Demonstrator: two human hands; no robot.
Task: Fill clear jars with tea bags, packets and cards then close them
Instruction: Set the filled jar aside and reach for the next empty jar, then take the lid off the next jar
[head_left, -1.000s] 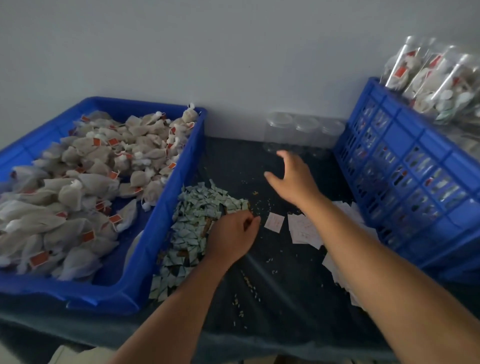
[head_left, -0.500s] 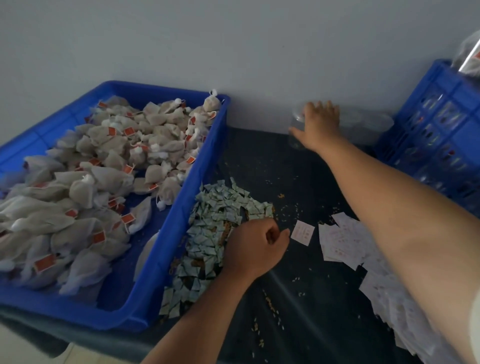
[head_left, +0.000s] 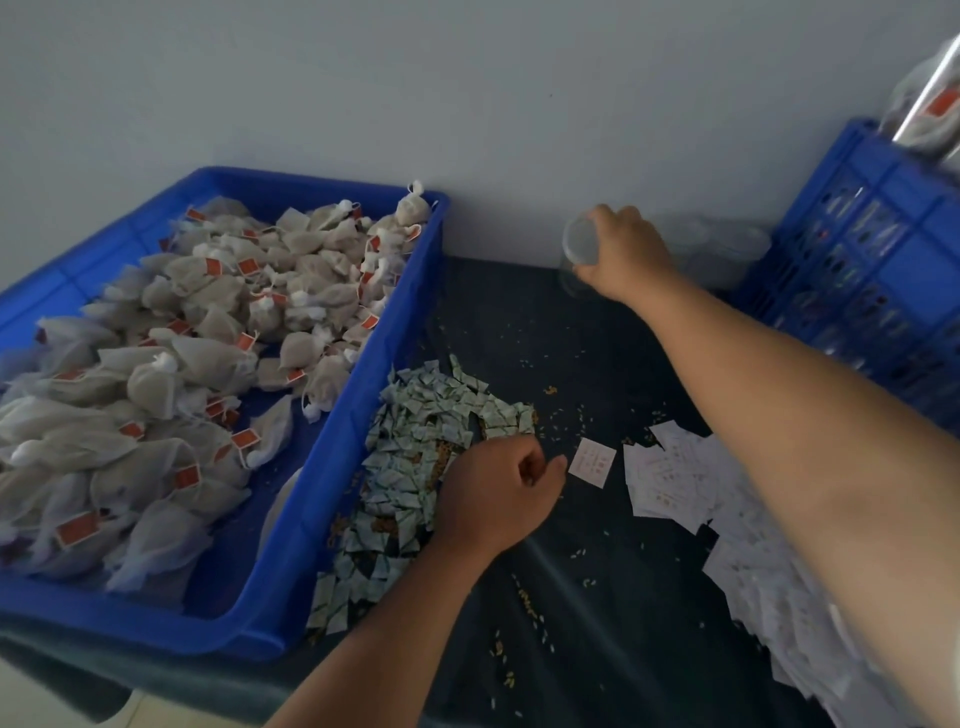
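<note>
While the right hand (head_left: 623, 254) is stretched out to the back wall, its fingers curl over the mouth of a clear round plastic jar (head_left: 576, 260), which appears tilted under that grip. The jar is judged light, thin-walled, slick and apt to flex. It is best taken round the rim, as here, not squeezed mid-wall. The left hand (head_left: 498, 493) rests on the heap of small green-and-white paper packets (head_left: 431, 431), fingers curled under; whether they pinch a packet cannot be told. One white paper card (head_left: 592, 462) lies just beyond those fingertips. Further empty jars (head_left: 727, 249) stand just past the right knuckles.
</note>
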